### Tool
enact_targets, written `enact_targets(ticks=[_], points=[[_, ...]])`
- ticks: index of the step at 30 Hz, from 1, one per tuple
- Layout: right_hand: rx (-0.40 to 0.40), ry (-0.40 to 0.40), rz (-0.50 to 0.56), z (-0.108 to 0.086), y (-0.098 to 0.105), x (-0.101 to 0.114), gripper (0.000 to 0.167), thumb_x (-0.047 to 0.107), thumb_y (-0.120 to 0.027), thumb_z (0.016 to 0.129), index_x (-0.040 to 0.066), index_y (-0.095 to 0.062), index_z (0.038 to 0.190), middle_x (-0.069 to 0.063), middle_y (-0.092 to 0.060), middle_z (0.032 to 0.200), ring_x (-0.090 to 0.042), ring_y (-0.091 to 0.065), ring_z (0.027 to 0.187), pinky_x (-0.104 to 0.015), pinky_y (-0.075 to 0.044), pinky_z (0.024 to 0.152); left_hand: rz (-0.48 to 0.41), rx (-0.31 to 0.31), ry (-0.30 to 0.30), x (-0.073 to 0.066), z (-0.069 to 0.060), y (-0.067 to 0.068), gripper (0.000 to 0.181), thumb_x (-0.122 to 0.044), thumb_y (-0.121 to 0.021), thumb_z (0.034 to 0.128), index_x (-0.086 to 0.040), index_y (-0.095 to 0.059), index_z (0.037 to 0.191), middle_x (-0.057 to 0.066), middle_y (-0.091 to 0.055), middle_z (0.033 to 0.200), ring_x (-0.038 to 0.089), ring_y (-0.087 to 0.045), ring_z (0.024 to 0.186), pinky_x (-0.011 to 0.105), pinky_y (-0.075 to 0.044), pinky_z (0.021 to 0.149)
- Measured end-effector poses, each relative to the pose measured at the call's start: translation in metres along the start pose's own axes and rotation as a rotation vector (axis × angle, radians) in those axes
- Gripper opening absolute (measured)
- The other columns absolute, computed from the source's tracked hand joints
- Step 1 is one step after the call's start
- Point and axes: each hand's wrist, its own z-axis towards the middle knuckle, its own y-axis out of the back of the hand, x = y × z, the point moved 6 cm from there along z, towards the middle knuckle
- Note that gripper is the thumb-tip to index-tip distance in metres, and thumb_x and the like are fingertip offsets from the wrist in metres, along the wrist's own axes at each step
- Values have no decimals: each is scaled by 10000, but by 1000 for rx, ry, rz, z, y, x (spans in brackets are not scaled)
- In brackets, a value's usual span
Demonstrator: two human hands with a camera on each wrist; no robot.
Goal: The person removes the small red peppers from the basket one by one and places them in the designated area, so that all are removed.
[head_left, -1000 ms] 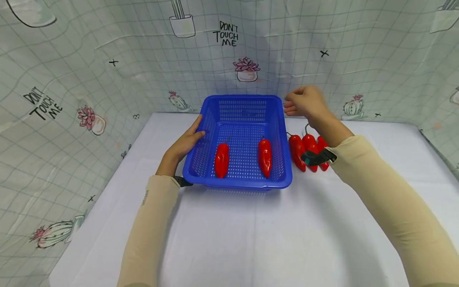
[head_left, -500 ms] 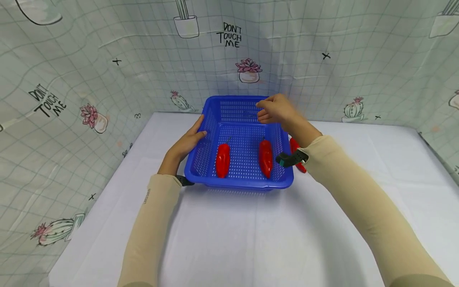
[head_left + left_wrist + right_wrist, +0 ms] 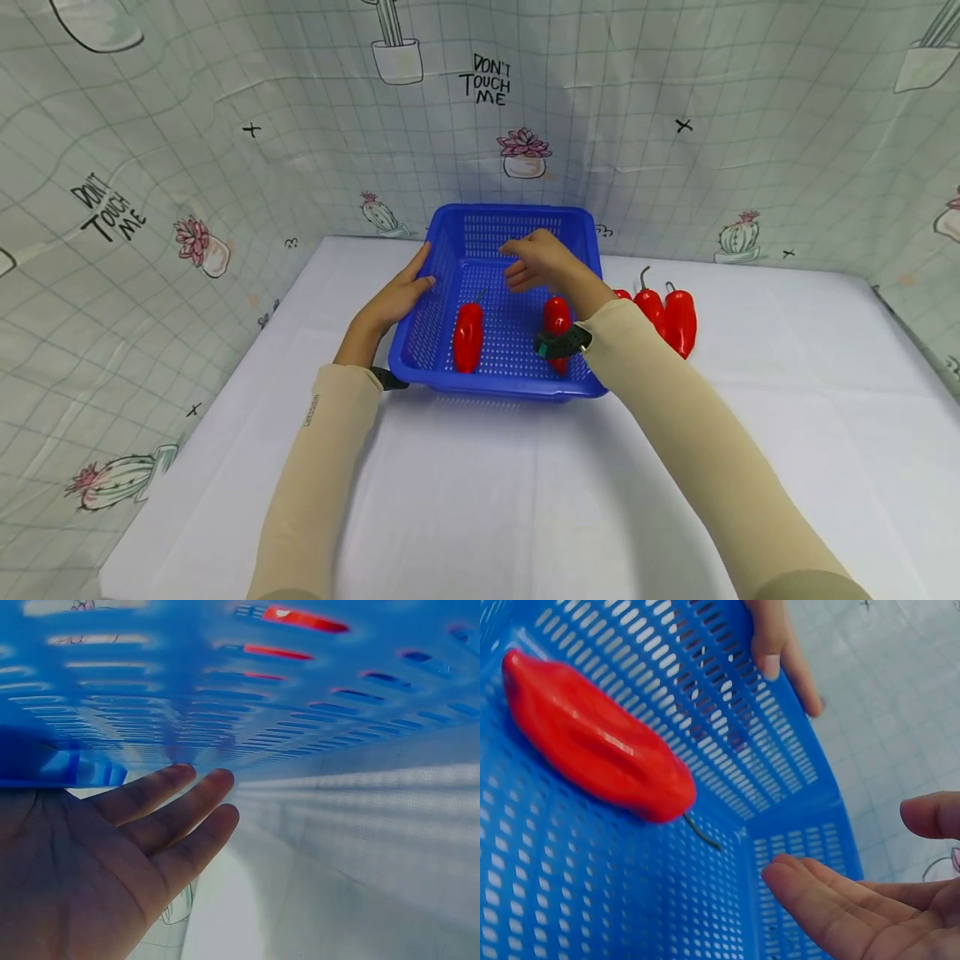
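Observation:
A blue plastic basket (image 3: 491,385) with slotted walls stands on the white table. Two red peppers lie in it: one at the left (image 3: 468,337), the other at the right (image 3: 557,315), partly covered by my right wrist. My left hand (image 3: 393,298) holds the basket's left rim, thumb over the inside and the other fingers outside; in the left wrist view several fingers (image 3: 180,799) extend beside the slotted wall. Above the basket's inside is my right hand (image 3: 540,262), with nothing in it. Thumb and fingertips are apart in the right wrist view, near the left pepper (image 3: 600,742).
Several more red peppers (image 3: 680,321) lie on the table right of the basket, partly hidden by my right sleeve (image 3: 697,417). A grid-patterned cloth (image 3: 637,167) with cactus drawings hangs behind and left of the white table (image 3: 465,500).
My right hand has moved left and down, from beyond the basket's right rim to above its inside. The peppers at the right are uncovered again. The left hand stays on the rim.

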Motion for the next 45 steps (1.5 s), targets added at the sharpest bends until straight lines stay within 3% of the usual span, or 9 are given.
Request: enact_targets(ticks=[4, 11, 15, 28, 36, 40, 45], points=[[28, -31, 53, 7, -12, -6, 583, 214, -501, 1012, -45, -306, 1497, -348, -546, 1312, -450, -585, 1186, -466, -533, 928, 3, 2, -4, 1, 1, 0, 652, -74, -327, 1026, -104, 10, 1583, 137, 24, 1652, 341, -14, 1518, 522, -47, 1216], [32, -105, 62, 17, -23, -23, 626, 212, -515, 1003, -33, -236, 1506, -347, -568, 1289, -464, -602, 1154, -480, -552, 886, -12, -5, -17, 27, 20, 1, 654, -119, -332, 1040, -194, 14, 1590, 67, 34, 1658, 284, 3, 1523, 492, -25, 1222], [41, -111, 56, 17, -29, -27, 633, 206, -516, 993, -29, -220, 1502, -357, -562, 1283, -473, -605, 1143, -489, -556, 872, 5, -18, -34, 32, 21, 2, 658, -129, -328, 1039, -224, 19, 1590, 45, 28, 1661, 268, -2, 1525, 491, -33, 1222], [93, -196, -34, 15, -49, -38, 723, 211, -538, 984, 23, -122, 1545, -356, -550, 1281, -476, -613, 1119, -497, -557, 866, -25, -9, -56, 32, 23, 2, 668, -111, -334, 1033, -216, 17, 1591, 47, 34, 1661, 261, 0, 1526, 476, -37, 1225], [105, -215, -55, 17, -57, -42, 696, 218, -557, 979, 16, -185, 1531, -343, -584, 1244, -446, -657, 1042, -469, -581, 810, -26, 10, -36, 32, 23, 0, 661, -138, -336, 1040, -228, 20, 1590, 25, 49, 1660, 245, 21, 1525, 477, -24, 1225], [154, -228, -27, 19, -63, -44, 666, 219, -582, 968, 9, -259, 1511, -340, -606, 1218, -417, -693, 951, -467, -582, 806, -39, 23, -19, 24, 17, 0, 658, -119, -331, 1040, -198, 24, 1589, 38, 54, 1660, 253, 27, 1525, 477, -20, 1224], [232, -230, -23, 18, -74, -44, 623, 224, -616, 955, -4, -342, 1466, -323, -625, 1190, -365, -711, 853, -461, -576, 811, -39, 21, -42, 23, 18, -1, 662, -113, -330, 1032, -192, 17, 1590, 52, 37, 1661, 279, -3, 1525, 490, -46, 1222]])
